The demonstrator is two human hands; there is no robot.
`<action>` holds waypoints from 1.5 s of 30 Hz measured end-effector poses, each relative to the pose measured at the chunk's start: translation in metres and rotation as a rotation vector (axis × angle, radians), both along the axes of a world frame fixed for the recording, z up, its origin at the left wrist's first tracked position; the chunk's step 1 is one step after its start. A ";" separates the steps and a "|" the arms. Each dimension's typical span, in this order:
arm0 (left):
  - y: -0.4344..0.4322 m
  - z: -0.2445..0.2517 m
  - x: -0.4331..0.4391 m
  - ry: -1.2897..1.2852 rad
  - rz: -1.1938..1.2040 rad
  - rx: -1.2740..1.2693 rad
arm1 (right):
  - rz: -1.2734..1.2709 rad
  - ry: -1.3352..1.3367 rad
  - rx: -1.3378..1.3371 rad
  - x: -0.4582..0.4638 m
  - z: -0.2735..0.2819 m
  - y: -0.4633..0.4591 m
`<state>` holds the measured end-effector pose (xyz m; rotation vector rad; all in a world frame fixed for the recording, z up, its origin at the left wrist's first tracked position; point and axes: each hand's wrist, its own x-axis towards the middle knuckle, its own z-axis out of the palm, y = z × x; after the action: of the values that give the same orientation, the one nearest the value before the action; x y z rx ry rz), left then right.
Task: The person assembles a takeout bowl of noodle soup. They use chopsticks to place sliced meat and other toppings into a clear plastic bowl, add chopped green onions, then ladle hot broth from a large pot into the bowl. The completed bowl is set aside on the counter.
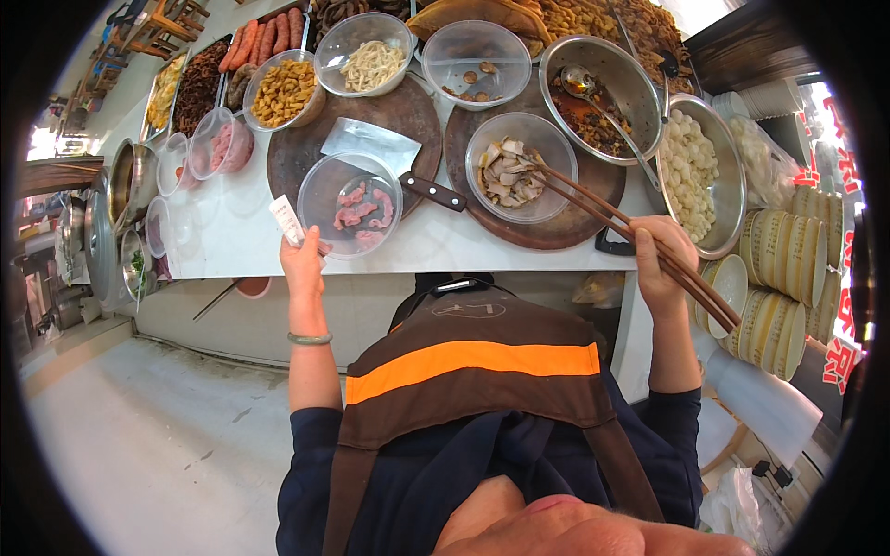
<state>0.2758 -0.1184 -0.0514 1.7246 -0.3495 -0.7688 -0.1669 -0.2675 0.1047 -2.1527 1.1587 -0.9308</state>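
Observation:
My right hand [662,260] grips a pair of long brown chopsticks [615,219], their tips in the sliced pale food [511,172] inside a clear plastic bowl [480,198]. That bowl rests on the right round chopping board [556,233]. My left hand [303,267] holds a printed paper slip [285,219] beside a clear bowl [316,240] with a few strips of raw pink meat [358,214]. A cleaver [379,144] lies on the left round board [292,149], its dark handle pointing right.
Behind stand clear bowls of noodle-like strips [372,66] and yellow cubes [284,94], and trays with sausages [264,42]. To the right are a steel bowl of sauce [601,90] with a ladle, a steel basin of small white eggs [688,174] and stacked paper bowls [782,257].

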 end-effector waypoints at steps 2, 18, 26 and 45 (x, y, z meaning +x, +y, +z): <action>0.001 0.002 -0.002 0.004 -0.002 -0.016 | -0.008 -0.094 -0.023 -0.006 0.002 0.001; 0.005 0.009 -0.010 0.014 0.002 -0.082 | -0.036 -0.334 0.182 -0.018 0.010 0.004; 0.008 0.008 -0.010 0.012 0.002 -0.077 | 0.051 -0.207 0.109 0.004 -0.001 -0.004; 0.007 0.017 -0.017 0.049 -0.028 -0.106 | -0.139 -0.246 0.330 -0.019 -0.008 -0.011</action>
<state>0.2590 -0.1116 -0.0342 1.6019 -0.3750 -0.7971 -0.1854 -0.2787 0.0965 -1.6653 1.2502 -0.9569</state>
